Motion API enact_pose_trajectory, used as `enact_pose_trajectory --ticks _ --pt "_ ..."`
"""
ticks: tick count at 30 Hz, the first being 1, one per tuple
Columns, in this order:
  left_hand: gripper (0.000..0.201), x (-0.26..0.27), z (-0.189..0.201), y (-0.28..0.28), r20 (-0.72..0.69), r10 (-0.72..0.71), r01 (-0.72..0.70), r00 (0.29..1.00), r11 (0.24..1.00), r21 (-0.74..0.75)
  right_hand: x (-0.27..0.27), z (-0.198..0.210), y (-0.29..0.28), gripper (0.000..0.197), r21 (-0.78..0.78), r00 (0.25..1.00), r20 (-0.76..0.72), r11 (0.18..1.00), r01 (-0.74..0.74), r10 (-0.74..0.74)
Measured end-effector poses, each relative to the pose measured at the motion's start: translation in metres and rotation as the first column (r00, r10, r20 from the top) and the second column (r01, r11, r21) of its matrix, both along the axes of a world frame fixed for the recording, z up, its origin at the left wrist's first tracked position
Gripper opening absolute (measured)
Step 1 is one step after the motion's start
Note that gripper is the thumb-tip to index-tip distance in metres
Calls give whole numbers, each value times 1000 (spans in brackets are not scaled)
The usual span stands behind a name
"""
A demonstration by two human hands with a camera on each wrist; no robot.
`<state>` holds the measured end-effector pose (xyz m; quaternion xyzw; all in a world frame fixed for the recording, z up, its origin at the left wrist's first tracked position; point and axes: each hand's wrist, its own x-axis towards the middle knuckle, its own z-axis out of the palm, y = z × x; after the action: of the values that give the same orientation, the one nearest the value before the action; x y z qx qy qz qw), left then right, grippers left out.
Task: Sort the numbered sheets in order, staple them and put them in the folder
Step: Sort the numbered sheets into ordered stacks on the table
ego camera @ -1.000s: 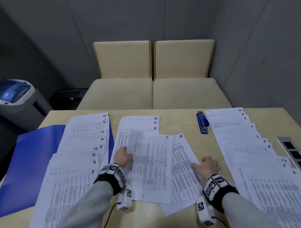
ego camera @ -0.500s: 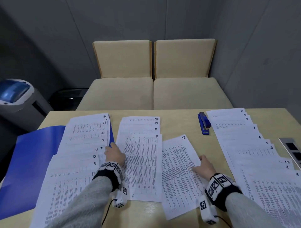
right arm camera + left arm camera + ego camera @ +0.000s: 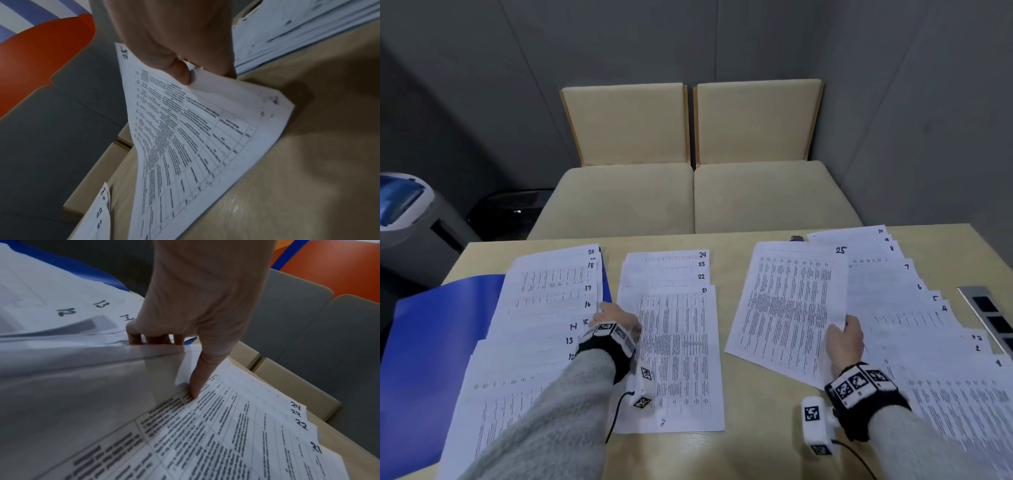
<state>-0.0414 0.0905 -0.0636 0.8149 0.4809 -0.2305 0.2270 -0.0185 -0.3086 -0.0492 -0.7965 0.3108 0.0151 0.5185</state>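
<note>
My right hand (image 3: pixel 840 329) pinches the right edge of sheet 25 (image 3: pixel 787 308) between thumb and fingers. The right wrist view shows that side of sheet 25 (image 3: pixel 195 138) raised off the table under my right hand (image 3: pixel 191 73). My left hand (image 3: pixel 616 317) rests at the left edge of the stack numbered 21 to 24 (image 3: pixel 674 342). In the left wrist view its index finger (image 3: pixel 197 369) presses on sheet 21 (image 3: pixel 246 434). The other fingers are curled at the edge of the fan of sheets 11 to 20 (image 3: pixel 544 308). That fan partly lies on the open blue folder (image 3: pixel 431 342). Only the tip of the blue stapler (image 3: pixel 796 238) shows.
Sheets 1 to 10 (image 3: pixel 911 308) are fanned out along the right of the wooden table (image 3: pixel 756 445). A metal socket panel (image 3: pixel 989 315) is set in its right edge. Beige bench seats (image 3: pixel 688 198) stand beyond the table, a bin (image 3: pixel 404 205) at the far left.
My right hand has taken hold of sheet 25 and carried it right and away, so it now covers the stapler. My left hand has stayed by sheet 21.
</note>
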Motion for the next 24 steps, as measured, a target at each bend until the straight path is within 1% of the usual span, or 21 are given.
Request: enact_pose_trajectory --ticks 2,3,5,7,8,10,11,13,15,16,18,21,23,24 --pt "85 -1 2 1 -27 -41 40 999 999 -7 -1 -2 2 36 25 999 1 999 47 -47" --pt "78 -2 3 1 -31 -39 39 999 999 -6 -2 -1 3 36 33 998 0 998 59 -59" --pt "66 -6 8 -6 30 -27 27 999 1000 -5 -2 1 5 38 48 998 -6 997 67 -67" --pt "51 -12 11 -15 170 -30 35 985 999 -23 0 1 7 38 75 996 -6 993 90 -89" --pt "43 -16 11 -20 251 -37 48 967 998 -38 1 0 7 37 94 994 -6 989 110 -110" --pt "30 -27 7 -25 406 -29 56 913 997 -55 2 1 9 38 145 989 -3 979 145 -146" --pt "28 -33 9 -27 483 -8 59 875 994 -90 3 2 11 40 177 988 6 973 148 -152" --pt "24 -44 19 -26 621 -2 97 784 988 -119 3 3 18 46 227 993 15 968 107 -113" --pt "25 -56 34 -19 708 15 114 706 984 -135 5 0 26 52 237 1000 0 971 21 -22" --pt "27 -61 42 -15 743 46 98 667 984 -149 8 -3 30 50 232 1000 -21 973 -9 15" --pt "31 -64 47 -1 786 136 28 603 981 -191 14 -8 39 44 228 996 -60 972 -54 70" --pt "41 -56 41 20 781 301 -83 547 948 -307 19 -10 60 36 206 988 -102 974 -92 115" --pt "41 -50 46 18 764 372 -80 527 917 -391 23 -11 78 34 197 984 -119 975 -105 130" --pt "39 -47 52 11 763 370 -45 530 911 -410 26 -13 87 35 204 984 -124 974 -102 129"
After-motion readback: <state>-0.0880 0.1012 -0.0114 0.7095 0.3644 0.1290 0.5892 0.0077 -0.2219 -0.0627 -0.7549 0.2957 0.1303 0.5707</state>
